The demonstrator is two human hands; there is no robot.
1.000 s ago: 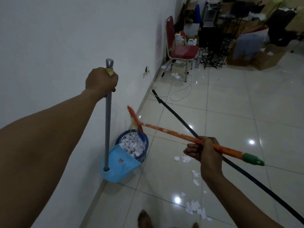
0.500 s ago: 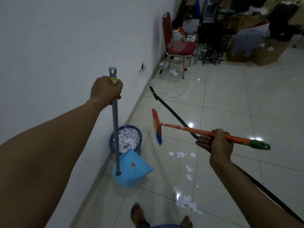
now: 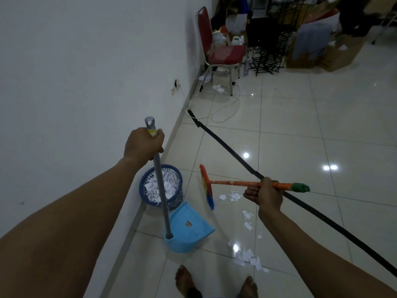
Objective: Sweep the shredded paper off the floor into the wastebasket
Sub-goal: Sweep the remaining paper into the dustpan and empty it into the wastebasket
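Head view — one broom (image 3: 236,183), one dustpan (image 3: 189,231), one wastebasket (image 3: 150,179).

Left hand (image 3: 143,145) grips dustpan (image 3: 189,230); right hand (image 3: 266,193) grips broom (image 3: 236,183).

Glossy tiled floor (image 3: 300,130) bears scattered paper scraps (image 3: 247,255), a blue wastebasket (image 3: 161,186) and black strip (image 3: 227,147).
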